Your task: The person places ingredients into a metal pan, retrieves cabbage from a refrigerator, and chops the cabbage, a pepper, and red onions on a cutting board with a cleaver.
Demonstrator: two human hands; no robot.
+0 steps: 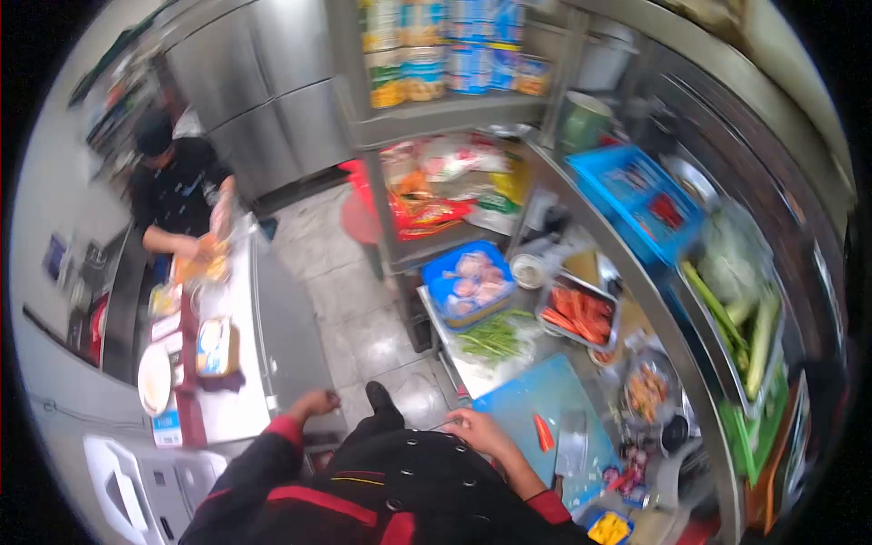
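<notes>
Cutting board (pixel 520 392), blue, just beside right hand (pixel 478 431); cleaver (pixel 571 443) and orange-red piece (pixel 543 433) lying on it; left hand (pixel 316 403) well apart; grip of both cannot be told

Cans (pixel 423 73) line a shelf (pixel 454 113) near steel doors (pixel 309 127). Across the tiled floor (pixel 350 304), a person (pixel 182 195) in black stands by a white tabletop (pixel 243 413). A blue tray (pixel 627 234) sits near green vegetables (pixel 758 345).

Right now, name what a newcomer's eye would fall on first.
Probably the blue cutting board near the right hand, with a cleaver lying on it. Next, the blue tub of raw meat beyond the board, and the red-orange strips in the metal tray right of it.
</notes>
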